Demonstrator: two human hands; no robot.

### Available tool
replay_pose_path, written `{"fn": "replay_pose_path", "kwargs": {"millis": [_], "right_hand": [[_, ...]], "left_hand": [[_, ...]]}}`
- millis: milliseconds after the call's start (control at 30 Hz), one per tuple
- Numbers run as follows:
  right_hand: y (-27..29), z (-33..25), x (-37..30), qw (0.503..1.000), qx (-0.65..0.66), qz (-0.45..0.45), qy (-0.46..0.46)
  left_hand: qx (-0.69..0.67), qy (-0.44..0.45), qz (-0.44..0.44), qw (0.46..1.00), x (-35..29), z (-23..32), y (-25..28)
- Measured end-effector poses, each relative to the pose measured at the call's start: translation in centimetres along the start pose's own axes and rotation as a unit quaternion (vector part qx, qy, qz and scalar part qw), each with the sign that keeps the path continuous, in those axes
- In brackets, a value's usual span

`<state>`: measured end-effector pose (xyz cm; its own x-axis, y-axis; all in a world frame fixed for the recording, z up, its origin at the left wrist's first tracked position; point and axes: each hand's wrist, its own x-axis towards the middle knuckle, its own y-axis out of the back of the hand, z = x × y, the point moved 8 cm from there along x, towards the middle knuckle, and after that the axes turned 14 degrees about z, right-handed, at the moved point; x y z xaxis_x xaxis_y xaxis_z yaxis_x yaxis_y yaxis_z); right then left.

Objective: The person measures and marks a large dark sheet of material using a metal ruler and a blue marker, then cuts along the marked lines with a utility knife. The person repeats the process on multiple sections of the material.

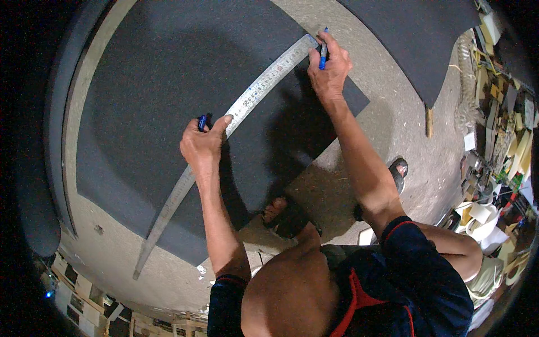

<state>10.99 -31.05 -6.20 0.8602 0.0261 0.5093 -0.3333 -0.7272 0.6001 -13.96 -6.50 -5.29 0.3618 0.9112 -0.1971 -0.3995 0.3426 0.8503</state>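
Observation:
A long metal ruler [263, 85] lies slantwise across a dark grey sheet [163, 73], from the sheet's far right edge past its near left edge. My left hand [203, 147] is closed over the ruler near its middle, with the thumb pressed on it. A short blue piece like a pen cap [202, 123] sticks out of the same hand. At the ruler's far end, my right hand [330, 72] is closed around a blue marker pen [323, 58]. This pen slants over the sheet's edge beside the ruler; whether its tip touches anything I cannot tell.
The sheet rests on a rough grey floor [393, 126]. Another dark sheet [404, 45] spreads at the far right, above a thin wooden strip [430, 123]. Offcuts and rolls [494, 213] are heaped along the right. My sandalled foot [283, 219] is near the sheet's close edge.

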Motion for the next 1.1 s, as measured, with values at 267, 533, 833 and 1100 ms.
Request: {"fn": "replay_pose_path", "kwargs": {"millis": [267, 533, 833, 1100], "right_hand": [[-0.1, -0.1, 0.2, 1.0, -0.022, -0.014, -0.004], [-0.1, -0.6, 0.0, 0.999, -0.042, -0.003, 0.016], [0.0, -0.9, 0.2, 0.999, -0.044, -0.015, 0.018], [0.6, -2.0, -0.6, 0.996, -0.044, -0.046, 0.067]], "left_hand": [[-0.006, -0.035, 0.029, 0.999, -0.2, 0.3, 0.0], [0.01, -0.082, 0.019, 0.996, -0.5, 0.7, 0.6], [0.101, -0.224, 0.041, 0.969, -2.6, 1.9, 3.0], [0.017, -0.104, 0.002, 0.994, -1.2, -0.9, 3.1]]}}
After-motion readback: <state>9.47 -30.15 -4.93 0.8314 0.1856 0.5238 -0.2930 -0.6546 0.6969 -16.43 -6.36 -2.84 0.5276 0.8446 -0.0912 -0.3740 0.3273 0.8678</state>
